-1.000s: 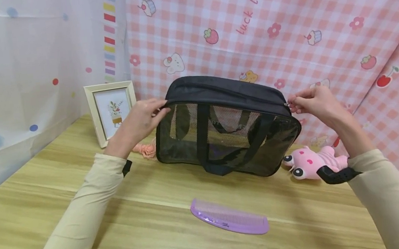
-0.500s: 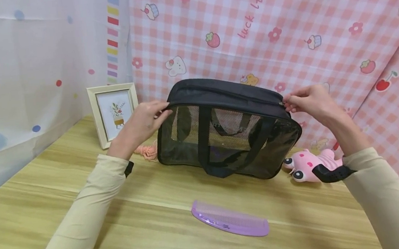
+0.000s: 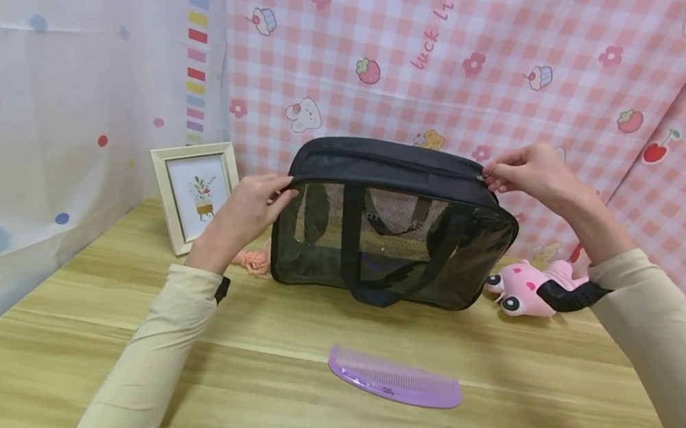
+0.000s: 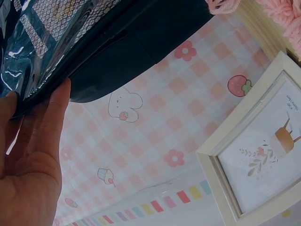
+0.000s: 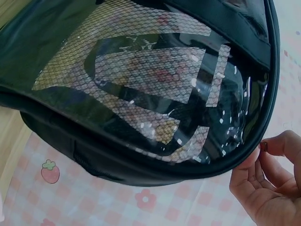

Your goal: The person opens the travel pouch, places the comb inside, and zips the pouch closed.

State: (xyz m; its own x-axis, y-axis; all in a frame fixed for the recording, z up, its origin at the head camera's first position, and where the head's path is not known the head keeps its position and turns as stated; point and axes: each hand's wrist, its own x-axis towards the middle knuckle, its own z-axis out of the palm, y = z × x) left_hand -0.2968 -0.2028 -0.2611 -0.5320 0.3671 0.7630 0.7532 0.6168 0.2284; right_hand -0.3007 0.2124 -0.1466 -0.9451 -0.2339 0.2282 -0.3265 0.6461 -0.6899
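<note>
A black bag with see-through panels and dark strap handles stands on the table in the head view. Its top panel slopes down to the right, with the zip line along it. My left hand pinches the upper left edge of the bag between thumb and fingers; the left wrist view shows these fingers at the dark piping. At the opposite end of the top, my right hand pinches the small metal zipper pull. In the right wrist view, thumb and forefinger meet just beyond the bag's rounded corner.
A purple comb lies on the wooden table in front of the bag. A pink plush toy sits at the bag's right, partly behind my wrist strap. Pink yarn and a framed picture are on the left. Printed cloth hangs behind.
My right hand has moved a little left along the bag's top with the zipper pull. The left hand keeps its grip on the left edge, and the bag stays nearly in place.
</note>
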